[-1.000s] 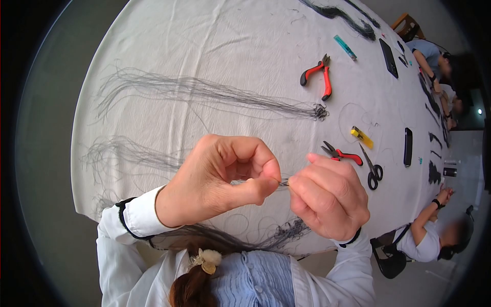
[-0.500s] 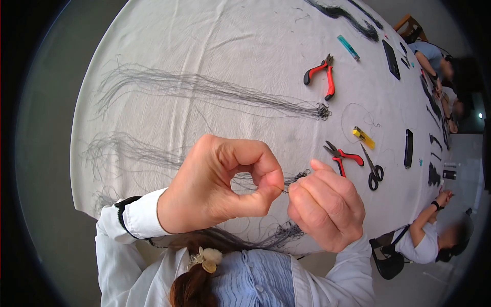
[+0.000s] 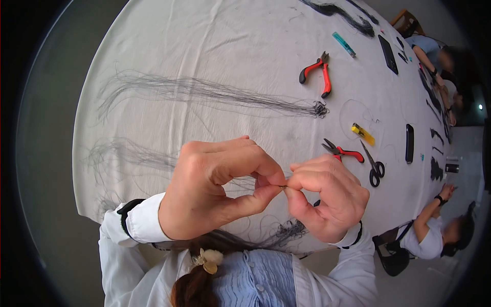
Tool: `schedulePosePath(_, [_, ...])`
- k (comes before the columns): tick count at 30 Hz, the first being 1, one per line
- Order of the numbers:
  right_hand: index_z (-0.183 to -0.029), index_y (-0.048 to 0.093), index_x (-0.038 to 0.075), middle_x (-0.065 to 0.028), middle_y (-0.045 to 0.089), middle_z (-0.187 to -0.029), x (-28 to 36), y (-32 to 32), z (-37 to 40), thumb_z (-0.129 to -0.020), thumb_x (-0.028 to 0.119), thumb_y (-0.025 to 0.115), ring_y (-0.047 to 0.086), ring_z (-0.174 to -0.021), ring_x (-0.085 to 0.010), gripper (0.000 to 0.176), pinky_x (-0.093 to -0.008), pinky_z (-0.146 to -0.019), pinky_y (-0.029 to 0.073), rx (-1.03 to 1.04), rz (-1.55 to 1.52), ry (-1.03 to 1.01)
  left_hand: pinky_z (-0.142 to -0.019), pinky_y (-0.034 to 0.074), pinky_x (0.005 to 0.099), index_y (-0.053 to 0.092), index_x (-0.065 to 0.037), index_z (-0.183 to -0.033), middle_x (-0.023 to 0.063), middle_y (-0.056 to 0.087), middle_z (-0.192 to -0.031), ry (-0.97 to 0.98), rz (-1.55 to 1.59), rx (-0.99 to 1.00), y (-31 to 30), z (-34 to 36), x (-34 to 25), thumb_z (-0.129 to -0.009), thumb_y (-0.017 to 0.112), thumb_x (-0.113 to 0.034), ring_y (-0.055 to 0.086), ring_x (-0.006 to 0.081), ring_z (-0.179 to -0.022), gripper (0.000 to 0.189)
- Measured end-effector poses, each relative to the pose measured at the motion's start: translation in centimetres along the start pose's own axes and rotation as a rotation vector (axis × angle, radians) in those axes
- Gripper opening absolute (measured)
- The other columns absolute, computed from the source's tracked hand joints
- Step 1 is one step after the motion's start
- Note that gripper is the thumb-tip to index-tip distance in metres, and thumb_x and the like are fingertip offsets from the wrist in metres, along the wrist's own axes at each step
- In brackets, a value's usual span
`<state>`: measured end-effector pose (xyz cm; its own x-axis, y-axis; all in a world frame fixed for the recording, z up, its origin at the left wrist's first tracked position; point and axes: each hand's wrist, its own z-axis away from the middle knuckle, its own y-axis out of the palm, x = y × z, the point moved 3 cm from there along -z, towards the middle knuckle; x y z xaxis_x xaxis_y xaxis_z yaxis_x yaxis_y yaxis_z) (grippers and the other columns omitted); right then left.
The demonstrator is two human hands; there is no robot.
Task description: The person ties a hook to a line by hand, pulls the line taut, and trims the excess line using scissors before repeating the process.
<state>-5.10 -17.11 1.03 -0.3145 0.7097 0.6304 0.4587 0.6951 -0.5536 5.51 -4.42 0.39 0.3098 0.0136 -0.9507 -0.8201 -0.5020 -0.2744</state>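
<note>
Above the white-covered table, my left hand pinches with thumb and index finger, forming a loop. My right hand pinches right against it. Between the fingertips shows a tiny piece of a thin dark strand; most of it is hidden by the fingers. Under my hands lies a bundle of fine dark strands, its middle covered. Farther up, another bundle of strands is spread out, with a curled clump at its right end. A third bundle lies along the near table edge, by my body.
Red-handled pliers lie at upper right. A second pair of pliers, scissors and a yellow lighter lie beyond my right hand. Farther right are a teal lighter, a black phone and other people seated around the table.
My right hand has turned, so its thumb and index finger now show in a pinch. Both hands' fingertips have come closer together. The view has shifted slightly.
</note>
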Motion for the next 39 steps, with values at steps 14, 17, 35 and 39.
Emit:
schedulePosePath(14, [-0.076,0.059,-0.001,-0.0079,0.055,-0.071,0.5,-0.1,0.4,-0.055,-0.007,0.065,0.058,-0.063,-0.0231,0.022,-0.0283,-0.059,0.054,-0.008,0.188,-0.151,-0.090,0.043,0.0316,0.060,0.001,-0.075,0.0035,0.062,-0.067,-0.397,0.428,0.115,0.0,0.0,1.0,-0.074,0.064,-0.003,0.060,0.0104,-0.063,0.005])
schedulePosePath(17, [-0.075,0.059,-0.003,-0.0084,0.054,-0.071,0.7,0.1,0.6,-0.058,-0.004,0.064,0.058,-0.063,-0.0224,0.018,-0.0293,-0.062,0.056,-0.010,0.224,-0.179,-0.090,0.044,0.0320,0.059,0.000,-0.074,0.0027,0.061,-0.064,-0.387,0.402,0.125,0.0,0.1,1.2,-0.073,0.062,-0.002,0.059,0.0097,-0.061,0.003])
schedulePosePath(35, [-0.075,0.059,-0.002,-0.0085,0.054,-0.070,0.7,0.7,0.8,-0.066,-0.002,0.061,0.059,-0.064,-0.0205,0.009,-0.0287,-0.062,0.056,0.050,0.292,-0.220,-0.057,0.046,0.0212,0.060,0.000,-0.069,0.0029,0.060,-0.062,-0.238,0.223,0.087,0.2,0.3,1.3,-0.067,0.064,-0.001,0.054,0.0040,-0.060,0.005])
schedulePosePath(39, [-0.074,0.059,-0.002,-0.0083,0.053,-0.069,0.6,0.4,0.7,-0.061,-0.003,0.062,0.058,-0.064,-0.0212,0.013,-0.0279,-0.060,0.055,0.029,0.280,-0.195,-0.061,0.048,0.0215,0.062,0.001,-0.071,0.0039,0.062,-0.065,-0.256,0.173,0.106,-0.1,0.1,0.8,-0.070,0.065,-0.001,0.057,0.0056,-0.062,0.004])
